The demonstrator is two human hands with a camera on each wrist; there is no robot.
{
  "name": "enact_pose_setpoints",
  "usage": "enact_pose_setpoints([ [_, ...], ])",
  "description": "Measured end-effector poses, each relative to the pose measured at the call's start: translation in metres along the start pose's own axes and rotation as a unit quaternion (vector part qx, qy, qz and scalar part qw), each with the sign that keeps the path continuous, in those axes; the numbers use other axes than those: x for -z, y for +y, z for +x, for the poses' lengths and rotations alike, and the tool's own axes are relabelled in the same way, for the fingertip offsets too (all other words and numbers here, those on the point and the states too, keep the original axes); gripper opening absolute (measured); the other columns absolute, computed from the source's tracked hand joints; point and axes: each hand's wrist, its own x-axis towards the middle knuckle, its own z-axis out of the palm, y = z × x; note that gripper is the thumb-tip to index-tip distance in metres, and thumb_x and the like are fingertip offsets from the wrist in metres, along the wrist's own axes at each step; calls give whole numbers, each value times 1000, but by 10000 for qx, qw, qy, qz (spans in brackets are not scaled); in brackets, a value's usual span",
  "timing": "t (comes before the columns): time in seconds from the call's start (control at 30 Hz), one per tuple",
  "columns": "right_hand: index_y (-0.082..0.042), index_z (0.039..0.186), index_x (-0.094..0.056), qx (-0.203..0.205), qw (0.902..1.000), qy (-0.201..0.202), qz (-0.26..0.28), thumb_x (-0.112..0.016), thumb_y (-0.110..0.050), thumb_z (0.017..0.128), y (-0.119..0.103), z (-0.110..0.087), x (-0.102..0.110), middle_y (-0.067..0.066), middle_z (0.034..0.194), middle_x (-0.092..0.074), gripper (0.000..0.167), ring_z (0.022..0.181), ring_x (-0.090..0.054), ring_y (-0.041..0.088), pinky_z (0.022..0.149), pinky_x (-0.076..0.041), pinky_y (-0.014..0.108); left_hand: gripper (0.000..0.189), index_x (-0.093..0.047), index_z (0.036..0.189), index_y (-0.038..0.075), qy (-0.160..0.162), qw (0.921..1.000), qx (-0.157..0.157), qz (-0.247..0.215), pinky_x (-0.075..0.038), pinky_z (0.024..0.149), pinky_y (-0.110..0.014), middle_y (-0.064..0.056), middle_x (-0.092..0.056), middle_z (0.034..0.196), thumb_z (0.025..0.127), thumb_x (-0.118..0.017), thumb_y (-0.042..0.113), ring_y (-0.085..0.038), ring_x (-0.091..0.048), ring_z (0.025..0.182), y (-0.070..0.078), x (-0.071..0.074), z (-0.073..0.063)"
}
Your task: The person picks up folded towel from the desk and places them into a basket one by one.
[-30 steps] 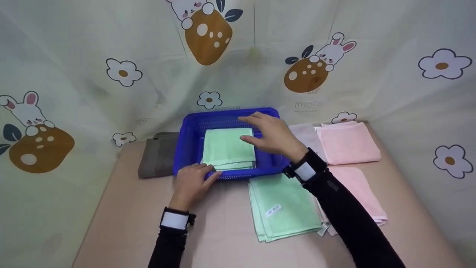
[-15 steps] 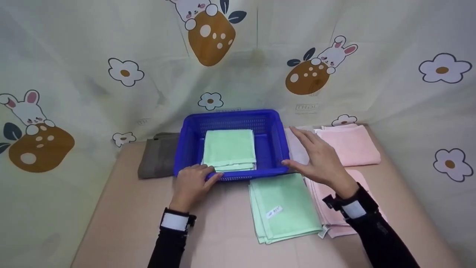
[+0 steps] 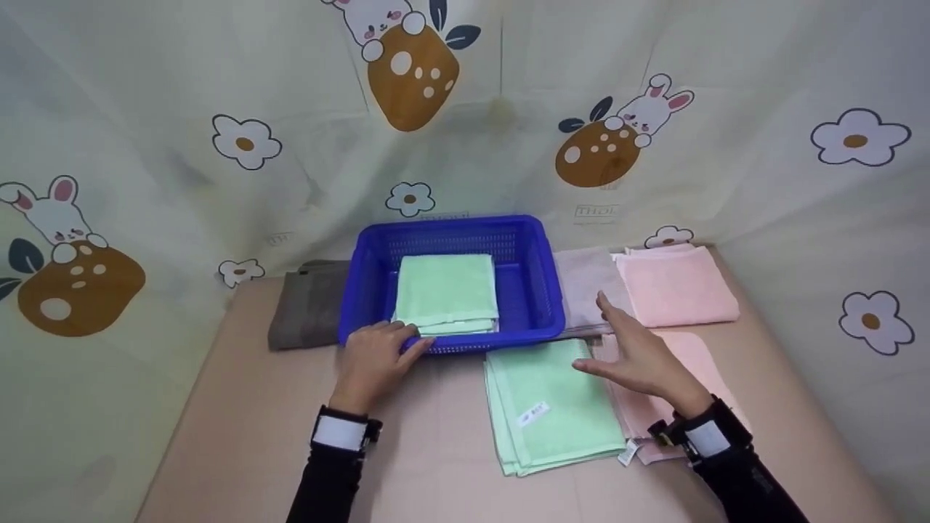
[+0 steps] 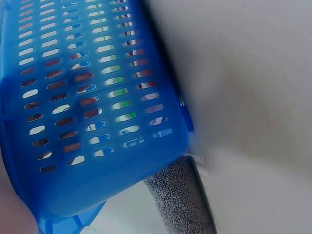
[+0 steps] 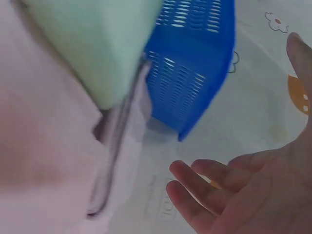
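Observation:
My left hand (image 3: pixel 374 363) grips the front left rim of a blue plastic basket (image 3: pixel 545 290), fingers hooked over the edge and thumb lying along it. Inside the basket lies a folded light green towel (image 3: pixel 447 289). My right hand (image 3: pixel 636 356) hovers with thumb and fingers spread, holding nothing. In the head view it overlaps a folded pink towel (image 3: pixel 701 363) and stands near a second green towel (image 3: pixel 559 407) that carries a white label. The right wrist view also shows this hand (image 5: pixel 243 190) with its fingers apart. Slotted basket wall (image 4: pixel 87 97) fills much of the left wrist view.
A dark grey-brown towel (image 3: pixel 309 305) lies left of the basket, partly behind it. To the right are a pale greyish towel (image 3: pixel 592 280) and another folded pink towel (image 3: pixel 679 285). A printed curtain (image 3: pixel 494 160) closes off the back of the beige table (image 3: pixel 240 436).
My right hand has moved from above the basket to the right and toward me, over the towels. The left hand has stayed on the basket rim, and the basket has hardly moved.

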Motion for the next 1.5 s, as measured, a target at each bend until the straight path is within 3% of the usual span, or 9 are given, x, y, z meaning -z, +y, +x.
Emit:
enact_pose_setpoints([
  [0.23,3,160,-30,-227,9992,-325,-53,-73,-68,84,9,-3,-21,27,159,-42,112,145,-42,47,115,-37,63,51,-79,101,17,-135,9999,66,-34,-59,84,-47,-2,-80,100,102,-52,61,-26,-75,95,0,-3,-2],
  [0.33,3,156,-40,-145,9992,-330,-182,-74,-64,86,11,-1,-26,28,152,-49,103,141,-46,48,112,-40,63,52,-79,103,17,-186,9998,116,-38,-59,87,-47,-2,-80,102,102,-51,62,-26,-75,97,2,-2,-2],
  [0.43,2,149,-50,81,9991,-194,-371,-79,-53,85,13,2,-29,26,140,-58,88,128,-57,46,105,-46,62,53,-79,104,17,-215,9996,161,-41,-58,89,-47,-3,-80,104,102,-51,62,-26,-75,99,3,-1,-2],
  [0.57,-3,139,-62,307,9980,-27,-560,-88,-33,79,15,2,-34,18,120,-62,72,103,-64,34,88,-54,55,55,-79,105,16,-238,9996,135,-52,-58,90,-48,-4,-80,105,102,-50,63,-27,-75,101,4,-2,-1],
  [0.83,2,138,-62,185,9976,-429,-506,-90,-24,78,11,2,-41,14,108,-58,71,90,-57,23,84,-53,48,52,-79,104,16,-218,9997,90,-43,-59,85,-47,-3,-80,103,101,-53,61,-26,-75,97,1,-3,0],
  [1.13,4,133,-62,59,9988,-390,-303,-91,-23,76,-6,4,-54,24,127,-58,69,109,-63,36,97,-52,54,51,-79,103,15,-157,9999,-15,-4,-59,79,-47,-4,-80,100,102,-54,59,-27,-75,93,0,1,1],
  [1.27,4,130,-62,-25,9994,-335,-117,-92,-24,74,-18,7,-68,24,125,-58,69,108,-64,36,96,-53,53,49,-80,101,14,-79,10000,-40,-9,-58,75,-47,-5,-80,96,101,-56,57,-27,-75,89,0,2,1],
  [1.5,1,132,-62,-52,9996,-289,25,-94,-24,72,-42,11,-87,26,125,-62,73,110,-65,41,96,-54,55,50,-80,105,15,-168,9998,22,-72,-58,81,-48,-5,-80,100,102,-54,58,-29,-75,94,1,2,1],
])
